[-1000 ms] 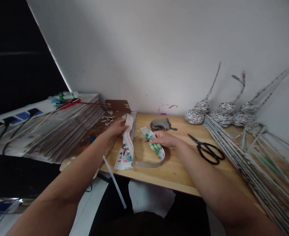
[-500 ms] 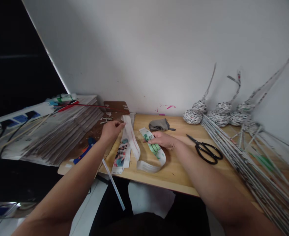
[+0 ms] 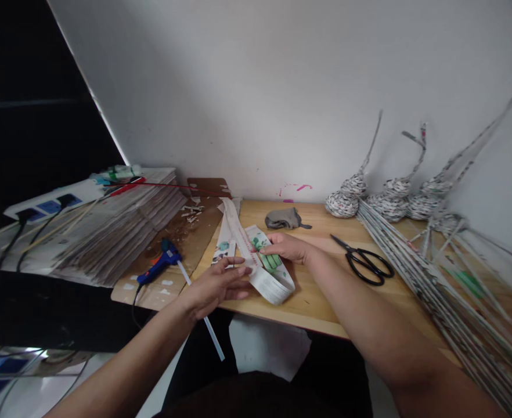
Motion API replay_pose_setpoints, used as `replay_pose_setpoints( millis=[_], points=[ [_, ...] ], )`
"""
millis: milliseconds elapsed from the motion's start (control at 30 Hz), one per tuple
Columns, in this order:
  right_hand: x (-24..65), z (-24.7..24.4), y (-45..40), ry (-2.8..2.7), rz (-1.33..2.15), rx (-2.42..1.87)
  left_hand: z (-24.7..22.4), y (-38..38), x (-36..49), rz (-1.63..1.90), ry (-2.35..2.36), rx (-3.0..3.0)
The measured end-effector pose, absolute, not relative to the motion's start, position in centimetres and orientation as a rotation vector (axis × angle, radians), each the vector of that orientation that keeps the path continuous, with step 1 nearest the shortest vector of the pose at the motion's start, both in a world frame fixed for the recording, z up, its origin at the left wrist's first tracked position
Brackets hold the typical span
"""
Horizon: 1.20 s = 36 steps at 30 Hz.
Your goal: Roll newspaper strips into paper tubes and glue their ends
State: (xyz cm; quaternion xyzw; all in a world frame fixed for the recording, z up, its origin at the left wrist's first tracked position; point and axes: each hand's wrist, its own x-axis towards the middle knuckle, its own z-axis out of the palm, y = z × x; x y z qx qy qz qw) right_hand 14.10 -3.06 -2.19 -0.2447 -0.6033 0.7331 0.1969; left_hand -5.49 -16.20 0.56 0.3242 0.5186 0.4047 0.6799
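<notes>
From here I can't read the print on the paper strip [image 3: 256,264]; my right hand [image 3: 288,248] covers its middle. The paper rods [image 3: 434,278] run off the right and bottom edges, blurred there. The power strip [image 3: 47,203] is dim, its cords vanishing into the dark.

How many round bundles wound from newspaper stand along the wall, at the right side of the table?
3 are clear, in a row at the wall: left bundle, middle bundle, right bundle. A smaller bundle may sit nearer; it is blurred, and more could be hidden.
</notes>
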Motion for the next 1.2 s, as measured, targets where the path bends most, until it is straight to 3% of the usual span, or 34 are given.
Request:
replay_pose_setpoints(
  millis=[200,300,400,467,633,833,933,1200],
  points=[
    [14.1,-2.6,-2.9,-1.702,1.996,-0.69,1.0,-16.4,-2.8,1.319,1.014,0.285],
    [13.9,-2.8,-2.6,-1.686,1.968,-0.707,2.1,-17.7,-2.2,1.316,0.777,0.389],
    [13.6,-2.9,-2.5,-1.657,1.87,-0.741,2.2,-20.1,-1.3,1.128,0.542,0.893],
    [13.5,-2.8,-2.5,-1.631,1.795,-0.757,1.3,-21.6,-0.6,0.785,0.524,1.306],
    [13.3,-1.9,-2.8,-1.461,1.752,-0.783,-4.0,-23.0,0.7,0.252,0.478,1.839],
    [13.5,-1.3,-2.7,-1.338,1.719,-0.781,-9.1,-22.7,0.2,-0.104,1.035,1.915],
    [13.7,-1.1,-2.8,-1.338,1.733,-0.756,-9.8,-22.9,-0.2,-0.129,1.167,1.846],
    [13.7,-0.8,-3.1,-1.273,1.79,-0.728,-6.5,-23.6,-0.7,0.016,0.826,1.664]
  ],
)
